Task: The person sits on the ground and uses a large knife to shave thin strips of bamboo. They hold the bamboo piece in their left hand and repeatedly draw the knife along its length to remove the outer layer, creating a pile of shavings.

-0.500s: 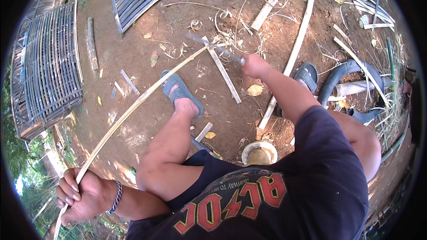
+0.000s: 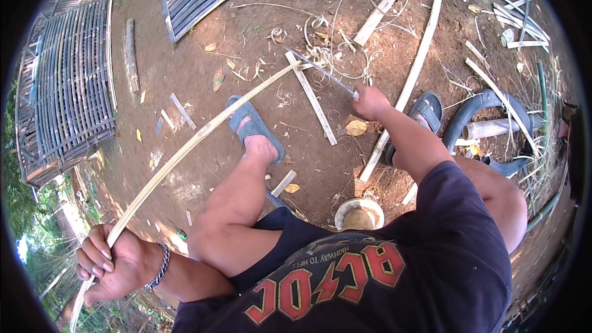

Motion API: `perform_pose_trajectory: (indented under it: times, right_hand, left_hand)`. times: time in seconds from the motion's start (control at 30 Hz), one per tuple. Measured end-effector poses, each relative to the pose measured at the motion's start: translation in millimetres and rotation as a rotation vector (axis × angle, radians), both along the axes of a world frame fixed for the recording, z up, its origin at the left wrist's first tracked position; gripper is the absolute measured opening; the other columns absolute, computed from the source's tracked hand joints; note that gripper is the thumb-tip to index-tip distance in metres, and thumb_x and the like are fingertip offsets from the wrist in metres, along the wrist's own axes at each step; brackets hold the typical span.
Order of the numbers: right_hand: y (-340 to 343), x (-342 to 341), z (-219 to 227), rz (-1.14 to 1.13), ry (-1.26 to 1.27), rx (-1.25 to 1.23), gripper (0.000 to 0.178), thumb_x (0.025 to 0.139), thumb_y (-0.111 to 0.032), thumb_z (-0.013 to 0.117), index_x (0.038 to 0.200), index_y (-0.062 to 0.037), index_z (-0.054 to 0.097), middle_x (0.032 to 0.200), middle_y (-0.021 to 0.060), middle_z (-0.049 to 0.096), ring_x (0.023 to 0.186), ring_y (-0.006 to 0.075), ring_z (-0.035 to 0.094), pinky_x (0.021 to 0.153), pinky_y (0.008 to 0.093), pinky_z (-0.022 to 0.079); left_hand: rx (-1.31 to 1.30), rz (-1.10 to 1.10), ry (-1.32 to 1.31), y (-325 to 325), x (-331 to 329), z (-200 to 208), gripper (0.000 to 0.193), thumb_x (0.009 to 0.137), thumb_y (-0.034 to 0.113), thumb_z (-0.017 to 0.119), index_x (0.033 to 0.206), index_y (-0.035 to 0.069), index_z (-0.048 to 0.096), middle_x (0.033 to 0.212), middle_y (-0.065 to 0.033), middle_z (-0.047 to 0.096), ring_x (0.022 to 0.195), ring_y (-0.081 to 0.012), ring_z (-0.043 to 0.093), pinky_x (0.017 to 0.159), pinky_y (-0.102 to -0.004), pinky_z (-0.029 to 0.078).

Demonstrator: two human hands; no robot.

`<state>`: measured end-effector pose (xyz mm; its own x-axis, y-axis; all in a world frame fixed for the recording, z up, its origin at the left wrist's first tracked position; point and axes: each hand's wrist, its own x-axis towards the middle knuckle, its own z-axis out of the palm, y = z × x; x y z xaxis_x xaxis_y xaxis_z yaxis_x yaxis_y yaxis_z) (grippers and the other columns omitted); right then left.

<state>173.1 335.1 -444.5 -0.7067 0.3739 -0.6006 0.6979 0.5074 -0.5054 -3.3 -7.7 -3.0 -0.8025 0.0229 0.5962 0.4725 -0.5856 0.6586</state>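
My left hand (image 2: pixel 116 263) is closed around the near end of a long, pale bamboo strip (image 2: pixel 206 131), at the lower left. The strip bows up and away across my left shin to the middle of the yard. Gripped in my right hand (image 2: pixel 373 103) is a knife (image 2: pixel 333 78) with a long thin blade; its handle is mostly hidden in the fist. The blade crosses at the strip's far end, close to a cluster of thin curled shavings (image 2: pixel 317 58). Whether the edge touches the strip I cannot tell. A short flat slat (image 2: pixel 313 102) lies under that far end.
Beyond the strip lies a hatchet (image 2: pixel 376 15) on the dirt. A long slat (image 2: pixel 410 77) runs past my right sandal (image 2: pixel 427 111). At right are a black tyre piece (image 2: pixel 459 114) and cut strips (image 2: pixel 524 18). A bowl (image 2: pixel 359 214) sits between my legs; slatted bamboo panels (image 2: pixel 71 80) stand left.
My right hand and the knife have moved a little to the right and nearer to me. My left hand keeps its hold on the bamboo strip. The whole view has shifted slightly.
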Motion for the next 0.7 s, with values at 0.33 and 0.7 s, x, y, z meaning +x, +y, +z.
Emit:
perform_pose_trajectory:
  times: [0.33,0.7]
  right_hand:
    - [-74.4,-29.3,92.2,-0.098,0.134,-0.033,0.030,0.090,-0.020,0.056,0.111,0.0009,0.057,0.097,0.0248,0.067,0.095,0.0398,0.066,0.086,0.0480,0.052]
    - [-158.6,-23.3,221.6,0.000,0.602,-0.115,0.033,0.079,-0.014,0.061,0.108,-0.0006,0.053,0.085,0.0248,0.065,0.083,0.0437,0.065,0.076,0.0506,0.052]
  left_hand:
    - [-0.047,-0.231,0.107,4.6,11.6,-0.7,0.057,0.072,0.067,0.073,0.067,0.016,0.048,0.050,0.0073,0.044,0.041,-0.0047,0.042,0.045,-0.0205,0.030]
    - [-0.025,-0.250,0.150,15.8,37.5,-7.0,0.061,0.075,0.074,0.064,0.069,0.016,0.048,0.050,0.0069,0.042,0.041,-0.0045,0.041,0.045,-0.0199,0.028]
